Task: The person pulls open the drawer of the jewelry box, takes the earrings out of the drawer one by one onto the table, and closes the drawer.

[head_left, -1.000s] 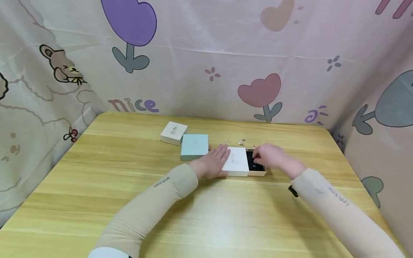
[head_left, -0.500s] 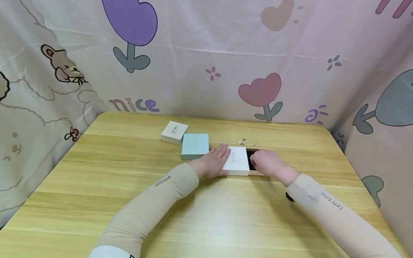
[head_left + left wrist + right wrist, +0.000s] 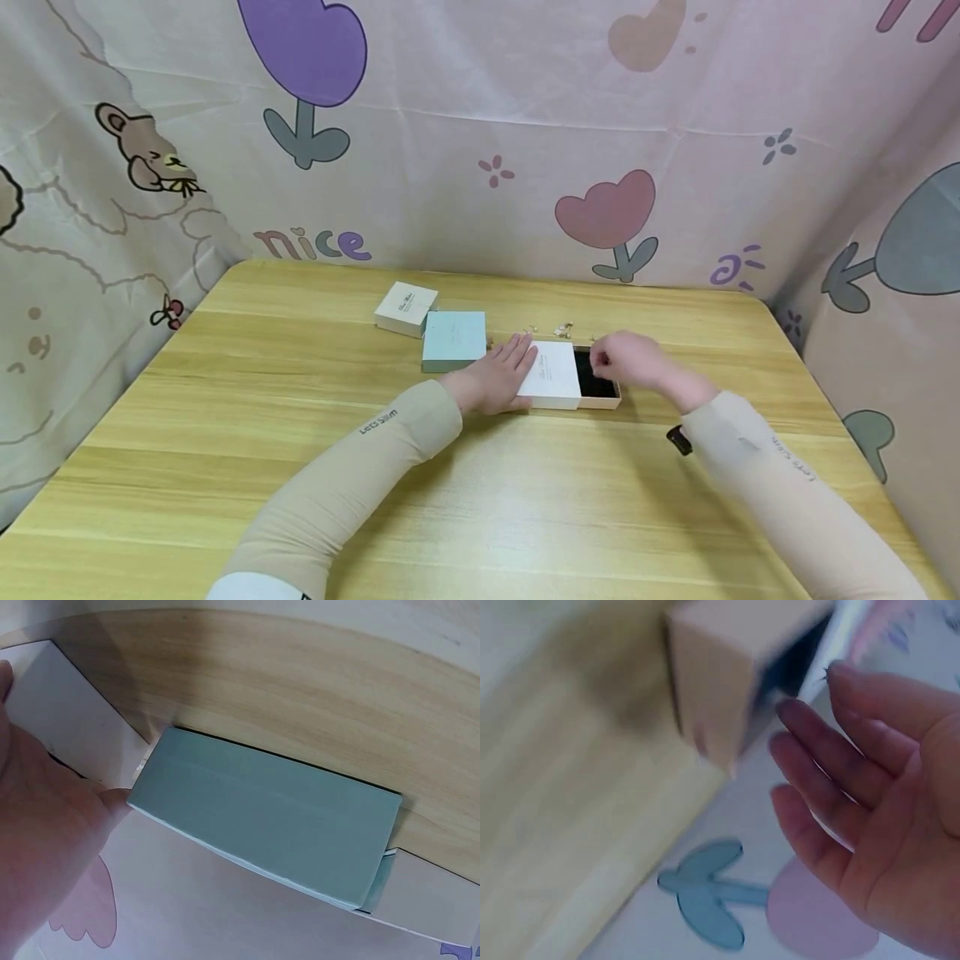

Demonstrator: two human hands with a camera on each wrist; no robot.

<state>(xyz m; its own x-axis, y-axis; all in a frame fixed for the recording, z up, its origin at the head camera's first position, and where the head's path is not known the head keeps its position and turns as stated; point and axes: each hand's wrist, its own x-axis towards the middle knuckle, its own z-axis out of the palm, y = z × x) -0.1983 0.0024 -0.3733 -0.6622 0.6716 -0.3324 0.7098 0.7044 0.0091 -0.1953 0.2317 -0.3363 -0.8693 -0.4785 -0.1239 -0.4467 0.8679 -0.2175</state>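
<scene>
My left hand (image 3: 495,379) rests flat, fingers straight, on the white sleeve (image 3: 549,375) of a slide-out jewelry box. Out of its right end sticks the pinkish drawer (image 3: 609,403) with a black insert (image 3: 597,387). Above that drawer, my right hand (image 3: 628,358) has its fingers bent. In the right wrist view a tiny dark star-shaped piece (image 3: 826,673) shows at its fingertips, pinched there; its exact kind is too small to tell. Left of my left hand sits a light blue box (image 3: 453,337), also large in the left wrist view.
A white lettered box (image 3: 406,307) touches the blue box at the back left. Several small jewelry pieces (image 3: 563,330) lie behind the white sleeve. The wooden table (image 3: 480,500) ends at a patterned cloth (image 3: 435,183).
My right hand dipped down into the drawer, then rose back up and right. The star-shaped spot seen on the black insert earlier no longer shows there. My left hand stays put.
</scene>
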